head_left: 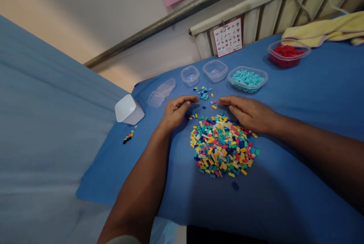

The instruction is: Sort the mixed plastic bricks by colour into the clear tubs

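Observation:
A large heap of small multicoloured toy bricks [223, 145] lies on the blue cloth in front of me. My left hand [176, 111] rests at its upper left edge, fingers stretched out toward the right and thumb alongside. Opposite it, my right hand [250, 113] reaches in from the right at the heap's upper right edge, fingers straight and pointing left. Both hands look open, and I see nothing held in either. Just beyond the fingertips sits a small cluster of mostly turquoise bricks [203, 93]. A few loose bricks lie between the hands; some beside the left palm are partly hidden.
Behind stand two clear tubs [190, 76], a tub of turquoise bricks [247, 79] and a tub of red bricks [287, 55]. Clear lids [162, 93], a white container [129, 110] and several stray bricks [128, 136] are leftward. A yellow towel [324, 30] lies back right.

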Demonstrator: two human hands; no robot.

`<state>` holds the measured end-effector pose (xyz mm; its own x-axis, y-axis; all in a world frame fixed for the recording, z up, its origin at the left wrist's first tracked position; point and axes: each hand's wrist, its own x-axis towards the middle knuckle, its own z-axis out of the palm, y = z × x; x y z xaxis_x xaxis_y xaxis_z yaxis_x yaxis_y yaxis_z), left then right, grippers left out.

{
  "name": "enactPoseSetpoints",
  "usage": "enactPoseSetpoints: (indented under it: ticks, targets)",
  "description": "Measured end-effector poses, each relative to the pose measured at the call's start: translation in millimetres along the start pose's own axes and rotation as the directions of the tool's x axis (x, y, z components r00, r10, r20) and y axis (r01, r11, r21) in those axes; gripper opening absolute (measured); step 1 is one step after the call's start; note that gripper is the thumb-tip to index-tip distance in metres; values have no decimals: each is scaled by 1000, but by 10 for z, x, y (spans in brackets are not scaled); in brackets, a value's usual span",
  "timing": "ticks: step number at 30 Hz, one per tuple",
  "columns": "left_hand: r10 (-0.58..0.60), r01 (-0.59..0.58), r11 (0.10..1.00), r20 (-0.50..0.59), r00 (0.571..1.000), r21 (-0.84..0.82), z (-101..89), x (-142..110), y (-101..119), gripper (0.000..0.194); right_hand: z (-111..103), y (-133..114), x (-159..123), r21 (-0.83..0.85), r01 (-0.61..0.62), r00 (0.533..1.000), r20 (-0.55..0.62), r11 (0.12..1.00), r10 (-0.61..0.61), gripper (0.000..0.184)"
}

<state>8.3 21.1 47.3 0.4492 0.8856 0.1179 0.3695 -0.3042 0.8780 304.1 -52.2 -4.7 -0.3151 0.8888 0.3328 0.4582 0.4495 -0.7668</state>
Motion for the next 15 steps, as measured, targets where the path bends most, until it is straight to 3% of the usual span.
enactPoseSetpoints:
  ticks: [5, 9, 13, 15]
  targets:
    - [-100, 113, 937, 58, 993, -330, 121, -9, -146, 53, 38, 14, 11, -215, 38, 998, 66, 976, -24, 58]
    - [-153, 205, 816, 139, 978, -541, 234, -11, -23, 55, 8, -18, -8, -166, 96, 985, 155, 981, -70, 57]
    - [-163, 119, 848, -41, 986, -516, 217, 33, -10, 61, -43, -20, -25, 19, -11, 997, 71, 1000, 10, 52]
    - [-182, 125, 861, -70, 981, -494, 196, 40, -62, 65, -47, -22, -24, 29, -30, 998, 61, 999, 28, 51]
